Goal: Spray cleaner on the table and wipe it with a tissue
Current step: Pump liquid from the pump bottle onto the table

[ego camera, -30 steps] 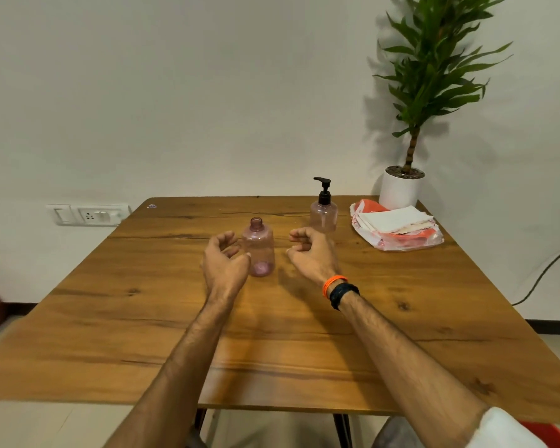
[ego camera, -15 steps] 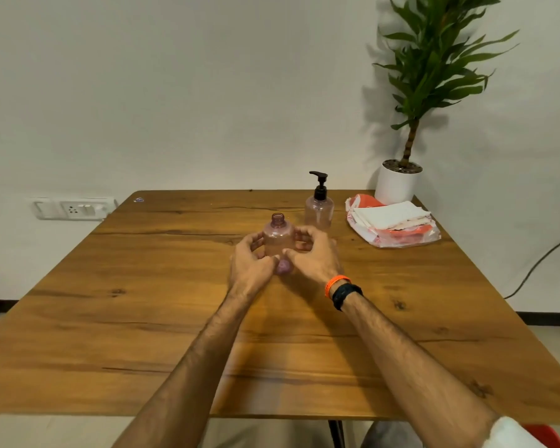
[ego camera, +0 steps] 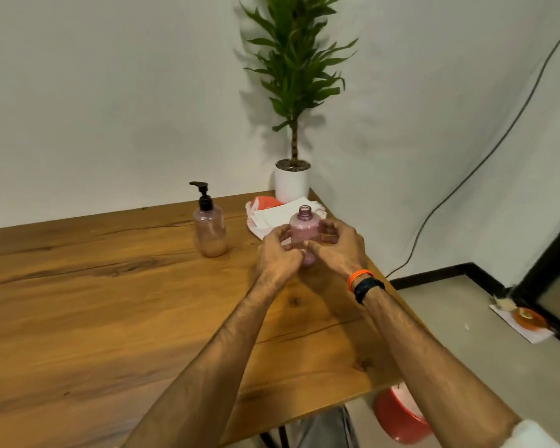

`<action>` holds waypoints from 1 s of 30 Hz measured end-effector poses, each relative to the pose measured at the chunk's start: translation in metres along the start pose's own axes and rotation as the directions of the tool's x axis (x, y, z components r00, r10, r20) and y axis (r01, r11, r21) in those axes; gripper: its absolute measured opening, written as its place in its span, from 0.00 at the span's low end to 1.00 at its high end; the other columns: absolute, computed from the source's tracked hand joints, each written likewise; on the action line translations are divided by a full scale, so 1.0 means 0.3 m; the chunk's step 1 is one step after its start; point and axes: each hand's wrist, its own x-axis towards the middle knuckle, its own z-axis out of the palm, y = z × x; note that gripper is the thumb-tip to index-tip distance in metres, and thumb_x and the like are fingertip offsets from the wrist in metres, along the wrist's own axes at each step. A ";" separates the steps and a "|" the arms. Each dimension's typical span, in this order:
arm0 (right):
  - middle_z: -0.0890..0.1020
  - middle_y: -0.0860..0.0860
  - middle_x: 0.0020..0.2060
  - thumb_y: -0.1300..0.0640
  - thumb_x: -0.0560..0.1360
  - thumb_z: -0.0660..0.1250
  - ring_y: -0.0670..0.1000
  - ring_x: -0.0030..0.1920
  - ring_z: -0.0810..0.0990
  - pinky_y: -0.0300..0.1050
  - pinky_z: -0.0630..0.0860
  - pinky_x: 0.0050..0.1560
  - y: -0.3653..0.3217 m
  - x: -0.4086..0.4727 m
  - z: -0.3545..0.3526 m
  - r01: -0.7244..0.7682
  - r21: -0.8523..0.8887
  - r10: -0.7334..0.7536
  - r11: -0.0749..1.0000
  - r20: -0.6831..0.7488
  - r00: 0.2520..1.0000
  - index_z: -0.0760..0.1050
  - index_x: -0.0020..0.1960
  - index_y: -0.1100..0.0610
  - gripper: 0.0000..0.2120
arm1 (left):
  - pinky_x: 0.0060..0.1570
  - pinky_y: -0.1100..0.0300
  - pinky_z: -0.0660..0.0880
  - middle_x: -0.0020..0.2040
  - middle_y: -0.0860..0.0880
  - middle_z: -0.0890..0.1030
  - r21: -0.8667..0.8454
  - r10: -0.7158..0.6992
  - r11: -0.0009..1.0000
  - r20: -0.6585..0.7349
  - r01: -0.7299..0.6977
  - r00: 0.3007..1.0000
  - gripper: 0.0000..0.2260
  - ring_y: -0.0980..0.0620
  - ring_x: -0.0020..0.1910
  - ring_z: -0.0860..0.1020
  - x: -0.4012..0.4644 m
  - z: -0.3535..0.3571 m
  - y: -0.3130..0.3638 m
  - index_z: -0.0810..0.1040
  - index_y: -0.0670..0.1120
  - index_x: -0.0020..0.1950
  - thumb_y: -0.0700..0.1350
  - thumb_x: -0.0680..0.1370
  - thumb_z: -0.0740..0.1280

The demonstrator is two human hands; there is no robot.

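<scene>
A small pink bottle (ego camera: 304,232) with an open neck and no cap is held upright between both hands above the wooden table (ego camera: 110,318). My left hand (ego camera: 280,257) grips its left side and my right hand (ego camera: 337,248) wraps its right side. A second pink bottle with a black pump (ego camera: 209,226) stands on the table to the left of the hands. A stack of white tissues in an orange-and-white packet (ego camera: 272,215) lies behind the hands, partly hidden by them.
A potted plant in a white pot (ego camera: 292,184) stands at the table's far right corner. The table's right edge runs close under my right forearm. A red bucket (ego camera: 398,415) sits on the floor below, and a black cable (ego camera: 466,176) hangs on the wall.
Both hands closed on the open pink bottle and lifted it off the table. The view has swung to the right, so the pump bottle now appears left of the hands.
</scene>
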 end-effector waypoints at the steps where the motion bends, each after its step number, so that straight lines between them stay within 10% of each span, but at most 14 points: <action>1: 0.82 0.51 0.57 0.55 0.65 0.79 0.49 0.54 0.81 0.48 0.78 0.59 0.011 0.007 -0.022 -0.006 -0.002 0.006 1.000 -0.019 1.000 0.75 0.63 0.55 0.28 | 0.56 0.62 0.73 0.69 0.47 0.75 0.005 0.004 1.000 0.020 -0.005 1.000 0.31 0.49 0.64 0.75 0.005 0.026 0.010 0.68 0.44 0.73 0.37 0.71 0.74; 16: 0.80 0.52 0.59 0.53 0.65 0.79 0.47 0.52 0.78 0.42 0.76 0.54 0.072 0.013 -0.079 -0.052 -0.018 0.052 0.998 -0.007 0.999 0.72 0.65 0.55 0.31 | 0.61 0.55 0.74 0.67 0.48 0.76 0.008 -0.011 1.000 0.127 0.010 0.992 0.35 0.50 0.64 0.76 0.023 0.051 -0.008 0.68 0.45 0.72 0.37 0.68 0.77; 23: 0.80 0.49 0.56 0.50 0.65 0.75 0.49 0.55 0.79 0.50 0.80 0.53 -0.065 -0.066 -0.057 0.257 -0.146 -0.288 0.955 -0.263 0.921 0.74 0.60 0.53 0.25 | 0.60 0.56 0.76 0.66 0.49 0.77 0.076 0.033 0.997 -0.012 -0.032 0.999 0.28 0.52 0.60 0.78 0.015 -0.076 -0.021 0.73 0.45 0.69 0.39 0.70 0.75; 30: 0.80 0.43 0.48 0.51 0.68 0.74 0.44 0.48 0.80 0.36 0.76 0.47 -0.224 -0.087 0.150 0.320 -0.107 -0.327 0.941 -0.051 0.944 0.75 0.55 0.50 0.18 | 0.50 0.63 0.76 0.63 0.49 0.79 0.094 0.064 0.994 -0.174 -0.048 0.983 0.23 0.57 0.50 0.78 -0.003 -0.315 -0.058 0.75 0.44 0.66 0.39 0.72 0.74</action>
